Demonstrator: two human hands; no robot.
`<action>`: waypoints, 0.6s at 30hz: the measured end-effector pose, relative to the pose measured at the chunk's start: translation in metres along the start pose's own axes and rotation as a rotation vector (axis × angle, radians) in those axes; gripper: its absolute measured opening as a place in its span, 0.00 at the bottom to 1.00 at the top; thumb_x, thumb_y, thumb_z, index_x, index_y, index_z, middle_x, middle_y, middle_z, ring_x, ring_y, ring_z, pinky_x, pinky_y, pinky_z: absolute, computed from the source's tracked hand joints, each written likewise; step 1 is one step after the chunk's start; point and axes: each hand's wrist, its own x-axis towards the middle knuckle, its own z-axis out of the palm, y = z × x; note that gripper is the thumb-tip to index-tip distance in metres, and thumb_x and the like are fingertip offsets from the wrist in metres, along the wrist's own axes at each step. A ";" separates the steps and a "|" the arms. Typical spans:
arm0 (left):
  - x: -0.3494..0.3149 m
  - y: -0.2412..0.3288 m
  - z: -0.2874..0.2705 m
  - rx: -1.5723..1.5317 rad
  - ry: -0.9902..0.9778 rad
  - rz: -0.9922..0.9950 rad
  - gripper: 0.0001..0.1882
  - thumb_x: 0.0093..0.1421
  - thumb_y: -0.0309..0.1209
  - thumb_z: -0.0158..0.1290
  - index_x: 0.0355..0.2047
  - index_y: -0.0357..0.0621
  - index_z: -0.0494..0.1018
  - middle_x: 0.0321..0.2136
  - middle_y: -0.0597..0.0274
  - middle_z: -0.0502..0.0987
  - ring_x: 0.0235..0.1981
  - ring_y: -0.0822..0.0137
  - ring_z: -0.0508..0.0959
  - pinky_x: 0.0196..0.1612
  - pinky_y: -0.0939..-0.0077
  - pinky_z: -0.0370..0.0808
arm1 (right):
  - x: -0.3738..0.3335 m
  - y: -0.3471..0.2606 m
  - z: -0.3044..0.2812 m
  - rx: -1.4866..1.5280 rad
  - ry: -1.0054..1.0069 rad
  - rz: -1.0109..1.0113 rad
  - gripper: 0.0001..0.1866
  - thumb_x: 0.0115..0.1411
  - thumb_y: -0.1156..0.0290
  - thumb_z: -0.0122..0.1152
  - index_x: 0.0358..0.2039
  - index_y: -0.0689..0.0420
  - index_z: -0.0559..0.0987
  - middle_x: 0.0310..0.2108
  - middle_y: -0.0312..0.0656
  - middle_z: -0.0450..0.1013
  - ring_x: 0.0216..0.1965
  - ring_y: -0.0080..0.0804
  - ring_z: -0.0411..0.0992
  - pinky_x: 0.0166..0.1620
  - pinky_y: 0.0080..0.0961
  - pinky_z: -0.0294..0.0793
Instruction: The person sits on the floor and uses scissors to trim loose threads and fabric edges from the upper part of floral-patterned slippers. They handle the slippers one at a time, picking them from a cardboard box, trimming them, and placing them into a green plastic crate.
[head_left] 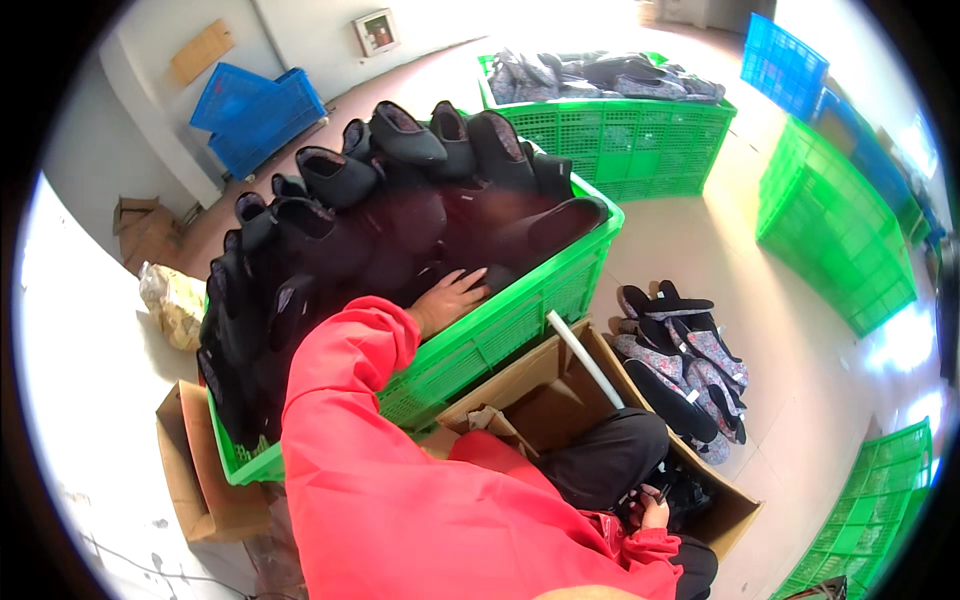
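Observation:
My left hand (450,302), at the end of a red sleeve, reaches over the near rim of a green plastic crate (480,340). Its fingers are stretched out and a little apart, lying against the dark shoes inside. Black slip-on shoes (405,135) with patterned linings are heaped in the crate, several standing toe-out along the far edge. Low by my lap, my right hand (652,510) is closed around something small and dark that I cannot make out. Beneath it, black items (692,495) lie in an open cardboard box (735,515).
A white tube (585,360) sticks up from the box. Grey patterned shoes or insoles (690,365) lie piled on the floor to the right. Another full green crate (620,150) stands behind. Blue crates (255,115) and a tilted green crate (835,225) stand farther off.

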 end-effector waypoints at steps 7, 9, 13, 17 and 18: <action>0.063 0.005 -0.078 0.009 0.456 -0.171 0.08 0.52 0.33 0.60 0.28 0.46 0.73 0.20 0.62 0.72 0.31 0.59 0.76 0.51 0.61 0.72 | -0.008 -0.001 -0.053 0.068 0.054 -0.116 0.11 0.62 0.76 0.52 0.46 0.55 0.74 0.32 0.45 0.78 0.19 0.25 0.72 0.12 0.17 0.61; 0.103 0.000 -0.089 0.054 0.384 -0.165 0.11 0.54 0.35 0.59 0.36 0.47 0.74 0.29 0.63 0.75 0.40 0.60 0.76 0.56 0.59 0.67 | -0.013 -0.003 -0.068 0.106 0.129 -0.140 0.10 0.63 0.76 0.53 0.44 0.54 0.75 0.32 0.44 0.78 0.20 0.24 0.72 0.12 0.17 0.62; 0.169 -0.019 -0.061 0.118 0.131 -0.189 0.26 0.64 0.43 0.49 0.63 0.63 0.66 0.64 0.68 0.64 0.70 0.62 0.54 0.68 0.42 0.45 | -0.030 0.000 -0.088 0.191 0.208 -0.146 0.10 0.63 0.76 0.52 0.44 0.54 0.75 0.32 0.42 0.78 0.20 0.22 0.72 0.12 0.17 0.62; 0.212 -0.026 -0.010 0.030 -0.099 -0.221 0.26 0.66 0.42 0.44 0.65 0.61 0.63 0.69 0.64 0.55 0.71 0.56 0.49 0.66 0.38 0.51 | -0.047 0.010 -0.111 0.260 0.317 -0.142 0.09 0.64 0.76 0.53 0.44 0.53 0.75 0.32 0.42 0.78 0.19 0.22 0.71 0.11 0.17 0.61; 0.208 -0.036 0.024 0.127 -0.230 -0.185 0.28 0.63 0.40 0.44 0.65 0.60 0.61 0.69 0.64 0.52 0.71 0.55 0.48 0.65 0.37 0.53 | -0.051 0.013 -0.115 0.280 0.343 -0.132 0.08 0.64 0.75 0.53 0.44 0.53 0.75 0.31 0.42 0.78 0.18 0.22 0.70 0.11 0.16 0.60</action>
